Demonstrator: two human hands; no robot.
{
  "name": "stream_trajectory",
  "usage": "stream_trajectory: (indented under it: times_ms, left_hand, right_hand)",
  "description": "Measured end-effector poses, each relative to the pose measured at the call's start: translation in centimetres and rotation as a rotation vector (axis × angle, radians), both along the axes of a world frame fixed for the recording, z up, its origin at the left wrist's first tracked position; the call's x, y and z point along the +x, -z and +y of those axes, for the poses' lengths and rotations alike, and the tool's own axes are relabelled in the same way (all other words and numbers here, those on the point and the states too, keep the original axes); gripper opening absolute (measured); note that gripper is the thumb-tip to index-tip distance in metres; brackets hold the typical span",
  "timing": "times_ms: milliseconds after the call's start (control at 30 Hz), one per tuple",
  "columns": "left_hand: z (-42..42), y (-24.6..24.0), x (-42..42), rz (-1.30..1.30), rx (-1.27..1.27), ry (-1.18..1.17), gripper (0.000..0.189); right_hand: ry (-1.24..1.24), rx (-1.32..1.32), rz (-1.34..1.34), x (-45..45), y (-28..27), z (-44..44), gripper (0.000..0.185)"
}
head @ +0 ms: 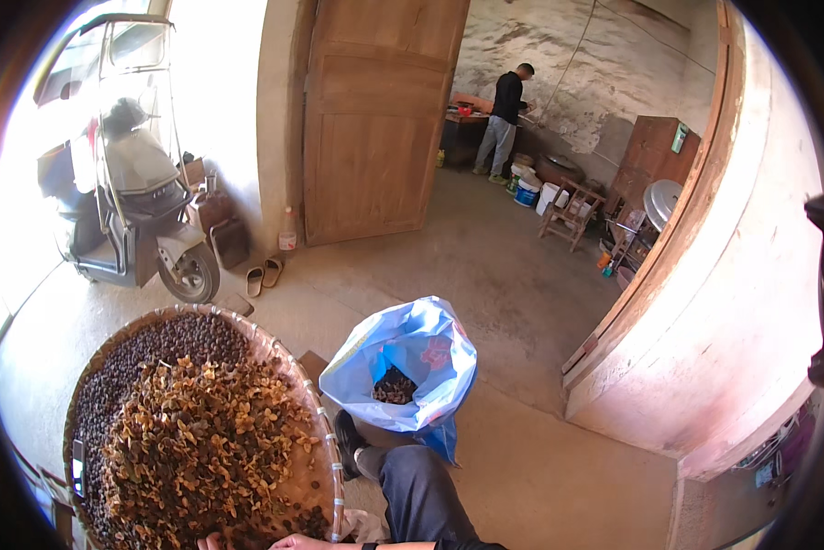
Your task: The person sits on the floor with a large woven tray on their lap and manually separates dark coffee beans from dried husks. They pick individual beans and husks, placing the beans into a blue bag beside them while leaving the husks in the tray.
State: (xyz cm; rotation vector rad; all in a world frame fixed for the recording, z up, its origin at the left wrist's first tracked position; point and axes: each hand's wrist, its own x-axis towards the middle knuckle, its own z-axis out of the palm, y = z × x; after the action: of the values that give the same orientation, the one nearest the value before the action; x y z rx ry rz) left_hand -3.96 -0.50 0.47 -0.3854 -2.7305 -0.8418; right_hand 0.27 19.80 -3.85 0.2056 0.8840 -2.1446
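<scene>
A large round woven tray [326, 440] stands before me at the lower left. Dried husks [206, 440] are heaped in its middle, with small dark round seeds or fruits [151, 347] along its far and left side. At the tray's near edge, only the fingertips of my left hand [210, 542] show, by the husks. My right hand [302, 543] lies just right of them, partly cut off by the picture's edge; whether it holds anything cannot be seen. An open blue plastic sack [446, 405] stands right of the tray, with dark brown bits [394, 386] at its bottom.
A phone-like device [78, 467] lies at the tray's left side. Beyond are a scooter [137, 206], slippers [263, 276] and a wooden door [377, 137]. Through the doorway a person [505, 113] stands near buckets [551, 198] and a wooden chair [570, 213]. My leg [426, 495] is beside the tray.
</scene>
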Motion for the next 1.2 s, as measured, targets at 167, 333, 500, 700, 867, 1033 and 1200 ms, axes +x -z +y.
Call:
stream_trajectory:
  times_ms: [167, 333, 500, 700, 867, 1033, 1200]
  left_hand:
    - [1.4, -1.2, 3.2, -0.412, 0.351, 0.101, 0.019]
    - [1.9, -2.3, 5.0, -0.342, 0.184, 0.194, 0.027]
    - [1.4, -1.9, 5.2, -0.309, 0.144, 0.269, 0.021]
    - [1.3, -1.5, 5.1, -0.5, 0.272, 0.231, 0.015]
    - [2.2, -1.3, 3.5, -0.558, 0.275, 0.27, 0.013]
    - [1.4, -0.7, 3.3, -0.855, 0.631, 0.194, 0.011]
    - [1.7, -0.6, 4.5, -0.876, 0.89, 0.082, 0.022]
  right_hand:
    - [0.043, 0.249, 0.171, 0.5, 0.3, -0.4, 0.03]
    - [-0.015, 0.454, 0.477, 0.8, 1.0, -1.0, 0.025]
    - [-0.022, 0.747, 0.728, 1.1, 2.9, -2.6, 0.023]
    - [0.142, 1.021, 1.071, 1.4, 4.2, -3.8, 0.022]
    - [0.155, 0.966, 1.105, 0.9, 1.5, -2.1, 0.023]
    - [0.04, 0.683, 0.835, 1.4, -0.6, 0.5, 0.013]
    - [-0.058, 0.45, 0.203, 0.4, -2.1, 1.1, 0.026]
